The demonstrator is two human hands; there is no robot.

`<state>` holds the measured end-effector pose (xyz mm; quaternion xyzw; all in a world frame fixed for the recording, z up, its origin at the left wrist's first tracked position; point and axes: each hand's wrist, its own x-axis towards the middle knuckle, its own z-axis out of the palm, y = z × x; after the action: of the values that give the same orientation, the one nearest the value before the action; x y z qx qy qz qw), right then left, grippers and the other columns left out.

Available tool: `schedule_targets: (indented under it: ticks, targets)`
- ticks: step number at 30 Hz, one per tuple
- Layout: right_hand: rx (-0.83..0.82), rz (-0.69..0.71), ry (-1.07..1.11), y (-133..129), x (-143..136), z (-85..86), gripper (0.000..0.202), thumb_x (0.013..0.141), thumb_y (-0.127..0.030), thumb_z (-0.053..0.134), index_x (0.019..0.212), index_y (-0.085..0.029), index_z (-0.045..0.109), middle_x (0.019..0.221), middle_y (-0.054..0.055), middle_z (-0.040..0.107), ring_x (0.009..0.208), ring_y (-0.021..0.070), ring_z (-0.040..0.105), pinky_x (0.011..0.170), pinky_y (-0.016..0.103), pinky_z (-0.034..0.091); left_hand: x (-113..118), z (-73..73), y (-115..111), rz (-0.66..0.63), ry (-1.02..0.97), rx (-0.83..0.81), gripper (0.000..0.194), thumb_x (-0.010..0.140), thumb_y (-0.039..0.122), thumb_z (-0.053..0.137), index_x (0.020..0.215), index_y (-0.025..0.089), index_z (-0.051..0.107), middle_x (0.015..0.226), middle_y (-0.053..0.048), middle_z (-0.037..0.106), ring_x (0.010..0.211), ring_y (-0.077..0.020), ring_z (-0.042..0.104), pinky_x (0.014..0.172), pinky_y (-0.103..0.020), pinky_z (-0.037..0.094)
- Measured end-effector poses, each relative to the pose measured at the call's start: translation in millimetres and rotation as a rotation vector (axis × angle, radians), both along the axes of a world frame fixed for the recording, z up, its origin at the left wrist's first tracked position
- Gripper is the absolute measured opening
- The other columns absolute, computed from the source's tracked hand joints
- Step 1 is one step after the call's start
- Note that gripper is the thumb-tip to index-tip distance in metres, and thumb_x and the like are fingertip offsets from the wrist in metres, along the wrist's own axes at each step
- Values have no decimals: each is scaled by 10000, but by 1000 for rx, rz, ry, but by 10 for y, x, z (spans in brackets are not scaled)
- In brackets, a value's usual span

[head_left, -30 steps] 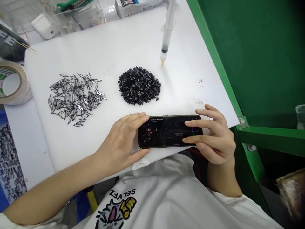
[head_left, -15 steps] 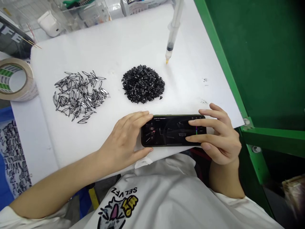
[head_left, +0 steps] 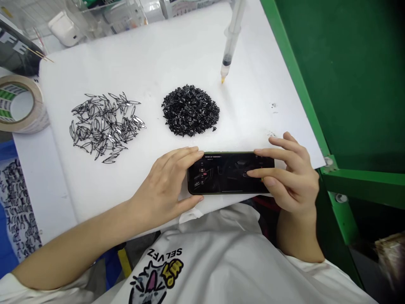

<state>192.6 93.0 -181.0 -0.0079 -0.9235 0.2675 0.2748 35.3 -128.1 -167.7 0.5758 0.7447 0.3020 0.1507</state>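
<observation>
Most likely a small-parts workshop, going by so narrow a view: piled with tiny black pieces [head_left: 190,110] and strewn with slim black-outlined pieces [head_left: 111,138] on a white-covered tabletop [head_left: 152,55], equipped with a syringe [head_left: 232,42], a roll of tape [head_left: 37,112] and clear plastic containers [head_left: 123,17], and edged by a bolted green frame [head_left: 363,182].

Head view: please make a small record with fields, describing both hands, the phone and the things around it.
Left hand: holds the left end of the phone between thumb and fingers
Right hand: fingers over the phone's right end, one fingertip at the screen
Phone: sideways, screen lit, mostly dark
Black pieces: heaped beyond the phone
Outlined pieces: loosely spread, left of the heap
Syringe: yellow tip toward the person
Tape roll: far left
</observation>
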Motion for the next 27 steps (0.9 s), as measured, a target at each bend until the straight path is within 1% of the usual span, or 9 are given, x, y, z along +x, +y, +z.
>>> schedule_targets:
  ticks: [3,9,12,15,18,20,22,24,27]
  targets:
    - [-40,-56,46,-8,0,-27,213,813,-185,500,748,-278,680,982,15,659,1080,273,557,1017,576,380,1,5,-7,0,-1,2,689,782,318,660,1327,94,303,1315,-155,436,1242,-262,376,1037,-432,326]
    - [-42,-51,57,-16,-9,-25,208,802,-160,506,753,-269,676,935,21,664,1051,266,570,1010,573,391,3,-3,-12,2,-8,16,690,787,337,654,1331,96,305,1315,-155,436,1242,-258,374,1036,-423,318]
    - [-42,-35,55,-1,0,-29,201,813,-178,495,782,-266,674,938,24,659,1058,265,564,1018,574,376,1,-7,-13,2,-9,11,686,788,330,651,1333,100,304,1318,-153,434,1248,-257,368,1042,-424,312]
    - [-16,32,29,28,13,-20,217,846,-246,454,859,-264,670,1004,38,640,1100,279,531,1031,597,325,-2,-7,-12,0,-9,5,684,787,323,651,1334,103,303,1322,-152,430,1250,-259,366,1043,-427,316]
    - [77,148,-48,44,15,10,263,867,-349,420,942,-279,663,1131,52,590,1170,312,465,1029,628,269,-4,-4,-5,0,-6,0,687,791,330,647,1338,108,296,1320,-154,431,1244,-263,372,1041,-438,321]
    - [125,168,-109,34,9,29,267,872,-373,418,964,-303,659,1186,39,565,1199,315,437,1035,621,258,-5,-1,1,3,-2,-3,691,792,337,645,1342,118,288,1318,-154,432,1240,-267,377,1034,-450,330]
    - [111,108,-121,10,1,36,241,873,-325,434,942,-302,664,1176,30,578,1197,302,449,1043,593,283,-4,2,5,4,-2,-6,692,794,340,641,1347,137,278,1319,-152,433,1237,-273,379,1023,-469,344]
    - [56,3,-99,-20,-6,29,219,863,-257,457,895,-284,672,1134,28,605,1182,289,476,1038,565,326,-3,4,5,4,-4,-6,695,798,336,634,1358,162,260,1322,-148,431,1236,-281,382,1013,-490,357]
    - [3,-122,-85,-56,-14,12,191,839,-216,498,855,-278,678,1097,27,631,1162,281,503,1020,541,376,-1,8,0,5,-6,-9,709,798,336,629,1370,199,234,1329,-140,428,1235,-292,386,1005,-516,365]
